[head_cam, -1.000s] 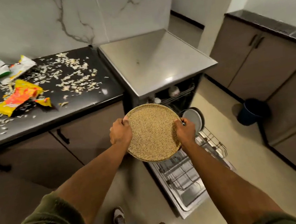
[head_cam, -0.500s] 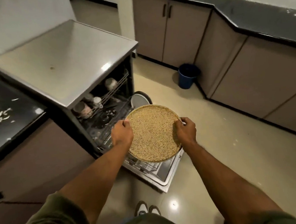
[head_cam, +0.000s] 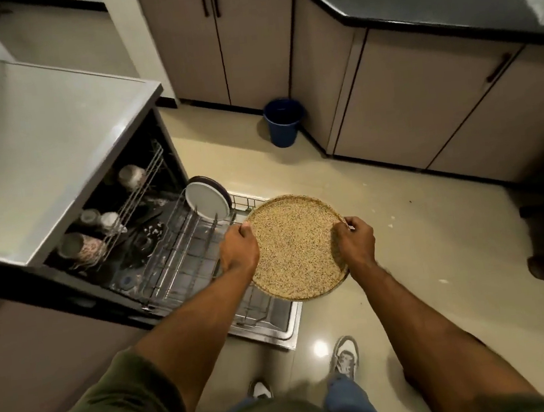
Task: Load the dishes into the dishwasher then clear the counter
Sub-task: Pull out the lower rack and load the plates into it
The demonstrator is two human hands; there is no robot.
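Head cam had the person standing at the open stainless-steel dishwasher (head_cam: pixel 54 128), so that was the loading step, no? The big round tan speckled plate (head_cam: pixel 296 247) was up in the air, held roughly flat, over the outer end of the pulled-out wire lower rack (head_cam: pixel 181 249) and the dropped-down door (head_cam: pixel 278 322). It didn't look to be resting on anything. — rackwatcher

Yep, loading, plate not in yet. Grip was two-handed. The left hand (head_cam: pixel 239 250) had its fingers curled over the plate's left rim, and the right hand (head_cam: pixel 356 239) gripped the right rim with curled fingers. Neither hand was slack, both were clamped on that same plate. How the fingers sat underneath was hidden. — tinesandtrays

So what did the next move need? — rackwatcher

Probably tipping the plate up on edge and sliding it down between free tines. A white round plate (head_cam: pixel 206 204) stood upright at the far end of that rack, so the nearer slots looked like the spot. The tan one looked wide, so one hand would likely have had to let go of its rim on the way in. It also needed room under the upper rack (head_cam: pixel 140 182), which held patterned cups (head_cam: pixel 82 249). The clearing-up half of the job looked like it came later. — tinesandtrays
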